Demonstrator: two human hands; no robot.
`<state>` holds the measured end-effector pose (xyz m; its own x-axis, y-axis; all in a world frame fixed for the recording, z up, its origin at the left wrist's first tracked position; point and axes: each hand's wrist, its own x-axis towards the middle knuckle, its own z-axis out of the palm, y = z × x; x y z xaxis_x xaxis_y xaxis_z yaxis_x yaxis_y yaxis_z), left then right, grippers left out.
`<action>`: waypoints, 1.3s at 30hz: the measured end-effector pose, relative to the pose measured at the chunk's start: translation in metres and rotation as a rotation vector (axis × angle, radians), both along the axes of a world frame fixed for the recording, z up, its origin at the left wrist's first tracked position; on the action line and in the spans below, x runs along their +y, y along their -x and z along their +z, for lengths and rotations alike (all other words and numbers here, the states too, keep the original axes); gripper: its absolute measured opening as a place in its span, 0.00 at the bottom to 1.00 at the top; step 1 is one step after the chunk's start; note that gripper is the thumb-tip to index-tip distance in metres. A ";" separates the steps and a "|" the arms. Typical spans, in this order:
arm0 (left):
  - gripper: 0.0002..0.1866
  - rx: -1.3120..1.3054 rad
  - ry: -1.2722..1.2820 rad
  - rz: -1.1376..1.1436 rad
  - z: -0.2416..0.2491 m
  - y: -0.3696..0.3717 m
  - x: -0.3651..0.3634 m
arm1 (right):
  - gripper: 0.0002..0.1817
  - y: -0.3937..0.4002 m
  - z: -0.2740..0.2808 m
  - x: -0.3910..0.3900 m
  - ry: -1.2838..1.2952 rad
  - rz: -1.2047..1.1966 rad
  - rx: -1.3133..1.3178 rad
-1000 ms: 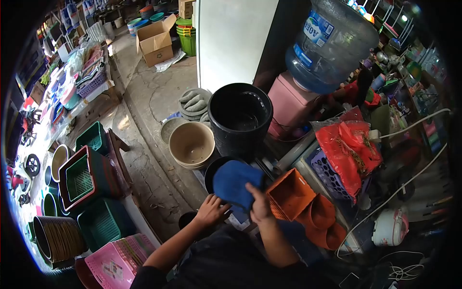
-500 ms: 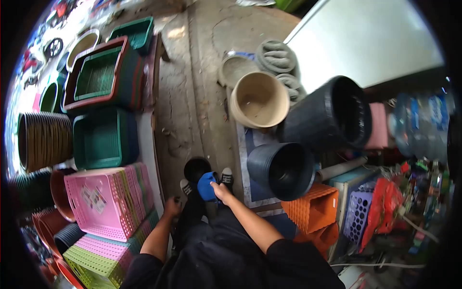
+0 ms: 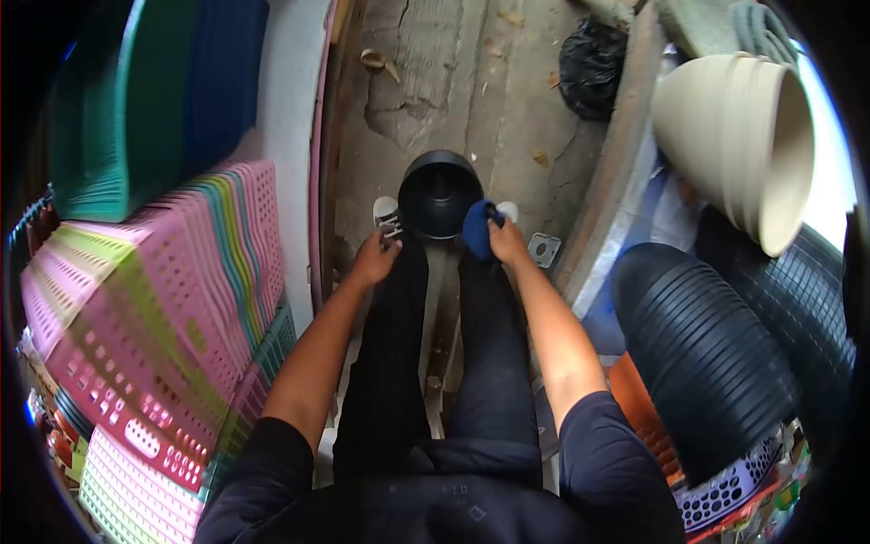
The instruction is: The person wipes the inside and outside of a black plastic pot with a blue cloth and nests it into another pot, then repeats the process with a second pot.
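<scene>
A black round pot or bucket (image 3: 440, 195) stands on the floor between the person's shoes, its open top facing up. My right hand (image 3: 507, 241) is closed on a blue cloth-like item (image 3: 476, 228) with a dark part at its top, just right of the black pot. Left of the pot, my left hand (image 3: 375, 257) hangs over my left shoe (image 3: 387, 214) with its fingers curled; whether it holds anything small is hard to tell.
Stacked pink baskets (image 3: 181, 272) and green tubs (image 3: 100, 118) line the left. On the right are cream pots (image 3: 725, 136), stacked dark pots (image 3: 698, 344), orange baskets (image 3: 639, 408) and a wooden edge (image 3: 607, 172). A black bag (image 3: 591, 68) lies on the floor.
The view has tilted down and moved closer to the floor. Both hands now sit on either side of the black pot, the blue item still in my right hand.
</scene>
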<state>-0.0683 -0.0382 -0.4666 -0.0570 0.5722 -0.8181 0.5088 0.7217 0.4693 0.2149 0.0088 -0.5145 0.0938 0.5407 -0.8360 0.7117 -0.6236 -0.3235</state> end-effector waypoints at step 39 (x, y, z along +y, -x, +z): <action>0.16 0.126 -0.126 0.283 -0.103 -0.030 0.042 | 0.28 0.054 -0.050 -0.023 -0.212 -0.209 -0.116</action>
